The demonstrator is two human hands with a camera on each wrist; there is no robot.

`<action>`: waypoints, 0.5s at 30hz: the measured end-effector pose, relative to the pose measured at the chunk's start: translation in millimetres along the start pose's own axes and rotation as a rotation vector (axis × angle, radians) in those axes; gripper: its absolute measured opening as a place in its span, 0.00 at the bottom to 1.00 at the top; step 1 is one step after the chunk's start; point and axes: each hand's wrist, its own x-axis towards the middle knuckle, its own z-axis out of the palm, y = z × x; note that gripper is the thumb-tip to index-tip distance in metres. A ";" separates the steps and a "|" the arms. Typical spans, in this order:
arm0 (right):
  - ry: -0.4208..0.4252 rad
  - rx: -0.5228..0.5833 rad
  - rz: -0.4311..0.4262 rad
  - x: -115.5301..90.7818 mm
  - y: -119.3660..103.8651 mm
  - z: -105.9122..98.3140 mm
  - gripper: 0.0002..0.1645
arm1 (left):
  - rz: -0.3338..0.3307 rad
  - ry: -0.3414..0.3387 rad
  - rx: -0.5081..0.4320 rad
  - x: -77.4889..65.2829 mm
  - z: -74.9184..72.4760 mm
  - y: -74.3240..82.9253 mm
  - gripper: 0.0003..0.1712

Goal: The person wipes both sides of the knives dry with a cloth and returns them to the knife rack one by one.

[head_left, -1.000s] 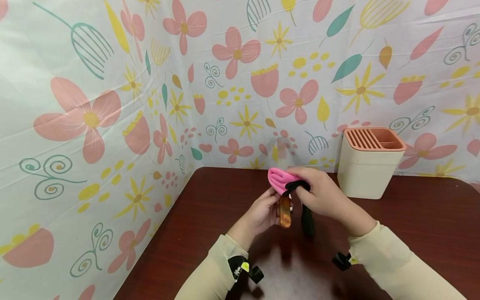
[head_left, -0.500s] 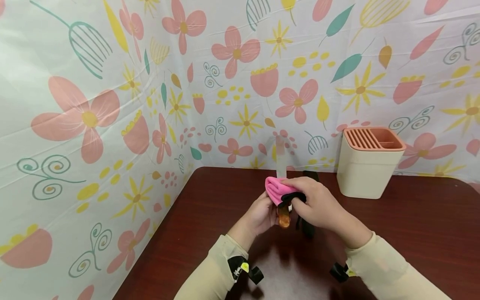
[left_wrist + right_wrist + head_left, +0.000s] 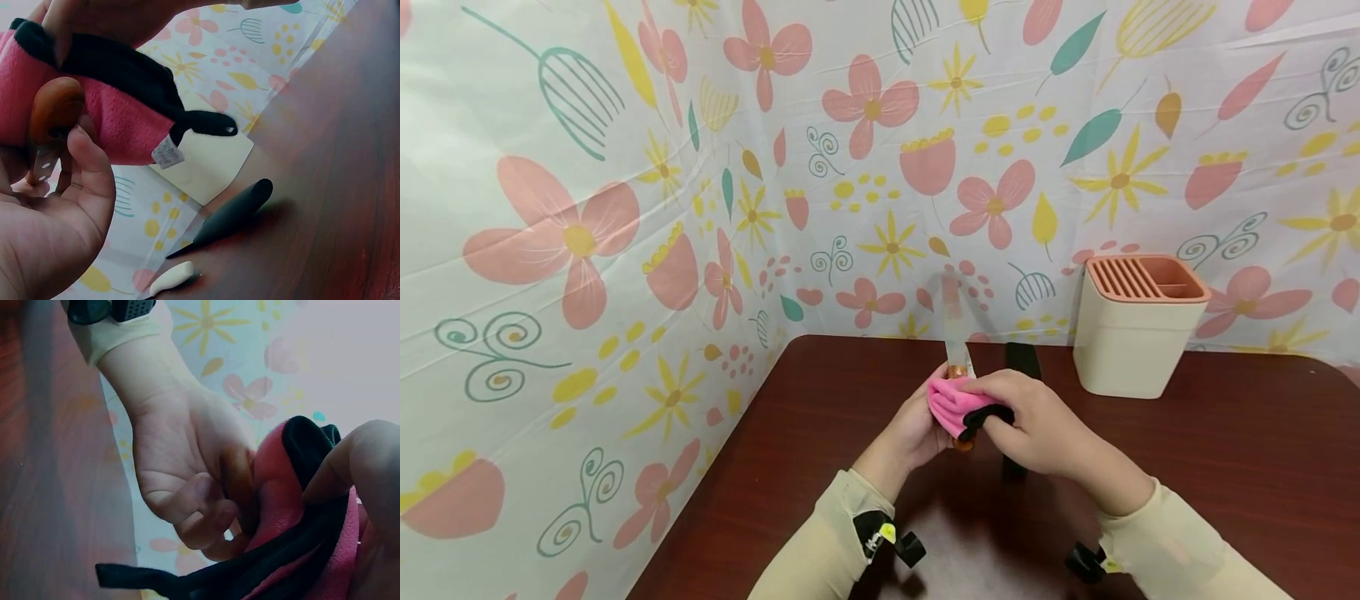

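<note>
My left hand point(image 3: 917, 429) holds a knife by its brown handle point(image 3: 57, 112); its long shiny blade point(image 3: 954, 325) points away toward the wall. Between thumb and fingers, my right hand point(image 3: 1037, 417) pinches a folded pink cloth point(image 3: 951, 404) with black trim. This cloth lies against the brown handle and covers most of it in the head view. A white care tag point(image 3: 167, 154) and a black loop point(image 3: 212, 123) hang from the cloth in the left wrist view. In the right wrist view, the curled fingers point(image 3: 203, 519) of my left hand show beside the cloth.
On the dark red table point(image 3: 820, 400) lie a black-handled tool point(image 3: 234, 209) and a white-handled one point(image 3: 172, 278), just beyond my hands. A cream knife block point(image 3: 1138, 346) with an orange slotted top stands at the back right. Flower-patterned sheeting point(image 3: 880, 208) hangs behind and to the left.
My right hand has moved the cloth down along the knife's handle, toward me. The base of the blade and the handle's upper end now show above the cloth.
</note>
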 end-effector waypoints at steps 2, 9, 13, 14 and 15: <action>-0.012 -0.002 -0.015 -1.0 -1.6 -1.8 0.30 | 0.005 0.009 -0.007 0.9 0.2 -0.5 0.33; -0.095 -0.015 -0.057 -5.6 -9.0 -8.8 0.33 | 0.067 0.036 -0.028 3.9 0.3 -4.0 0.31; -0.145 0.012 -0.065 -7.0 -12.8 -11.8 0.34 | 0.082 0.046 -0.015 4.0 -0.7 -5.9 0.30; -0.153 0.022 -0.067 -7.1 -13.7 -12.5 0.34 | 0.083 0.049 -0.007 3.8 -0.9 -6.2 0.30; -0.161 0.032 -0.069 -7.2 -14.4 -13.0 0.34 | 0.084 0.053 0.001 3.7 -1.1 -6.5 0.29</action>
